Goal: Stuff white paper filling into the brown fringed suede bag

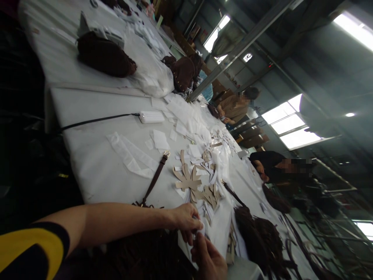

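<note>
My left hand (pixel 186 221) reaches in from the left on a bare forearm, its fingers pinched on a small white paper piece (pixel 201 230) at the near edge of the table. My right hand (pixel 208 258) comes up from the bottom edge, fingers curled and closed against the same white piece. Both hands meet over a dark brown fringed bag (pixel 140 254) lying under them. Just beyond the hands lie tan cardboard strips (pixel 189 181) and white paper scraps (pixel 198 151).
A long white-covered table (pixel 93 163) carries a brown strap with a metal clasp (pixel 154 179), a white power strip with a black cord (pixel 151 116), brown bags (pixel 105 54) and a second fringed bag (pixel 259 237). Two other people (pixel 276 167) work on the far side.
</note>
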